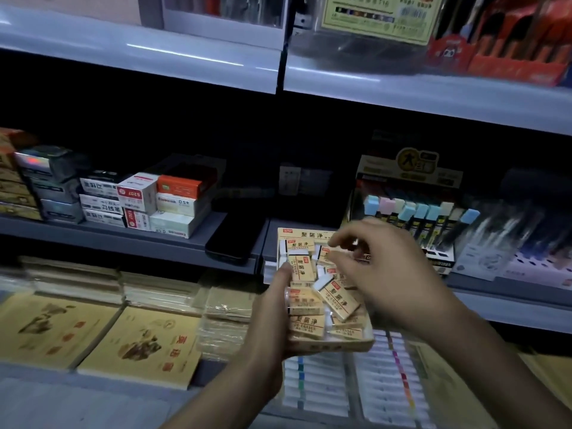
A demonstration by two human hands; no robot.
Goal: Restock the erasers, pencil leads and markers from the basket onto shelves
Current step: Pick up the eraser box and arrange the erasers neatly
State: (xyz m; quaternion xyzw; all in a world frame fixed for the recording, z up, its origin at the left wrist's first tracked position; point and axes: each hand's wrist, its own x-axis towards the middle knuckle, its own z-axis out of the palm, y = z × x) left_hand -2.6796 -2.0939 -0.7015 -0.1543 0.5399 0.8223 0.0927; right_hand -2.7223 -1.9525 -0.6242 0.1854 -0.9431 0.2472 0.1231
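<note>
in front of the middle shelf (235, 230), gripping the eraser box (337, 345) with the left hand (272, 308) — thumb curled over the left rim, palm against the side, the other fingers hidden beneath. held just off the shelf edge, open side up. packed with cream-sleeved erasers (337, 300), lying every which way, some flat, some tipped on edge. hovering right over them with the right hand (380, 274), fingers bent, tips close together above the far erasers — too blurred to call whether pinching one or only touching. on the shelf behind and to the right, a display of pencil leads (411, 209) with pastel caps, standing in rows. off to the left on the same shelf, stacked small boxes (139, 199), white and red. between those and the eraser box, a dark flat thing (229, 246) poking over the shelf edge. down below, yellow notebooks (139, 339) laid flat, and under the eraser box, rows of white packs (322, 388) with colour tabs.
</note>
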